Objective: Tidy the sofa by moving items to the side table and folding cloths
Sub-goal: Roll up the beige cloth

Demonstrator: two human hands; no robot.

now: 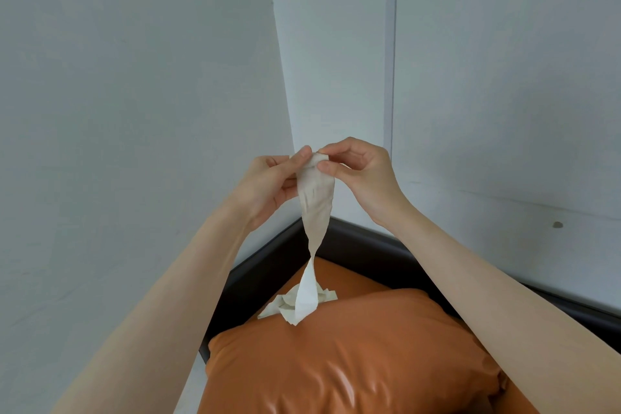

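A cream cloth (316,202) hangs twisted in the air in front of the wall corner. My left hand (268,185) and my right hand (363,171) both pinch its top edge close together, thumbs and fingertips on the fabric. The cloth narrows to a twist halfway down, and its lower end (304,304) reaches down to the orange leather cushion (353,363). A second crumpled cream cloth (280,307) lies on the sofa just behind the hanging end. The side table is out of view.
The sofa's dark backrest frame (369,245) runs along both walls into the corner. Pale grey walls (134,111) stand close on the left and right. The orange cushion fills the lower middle of the view.
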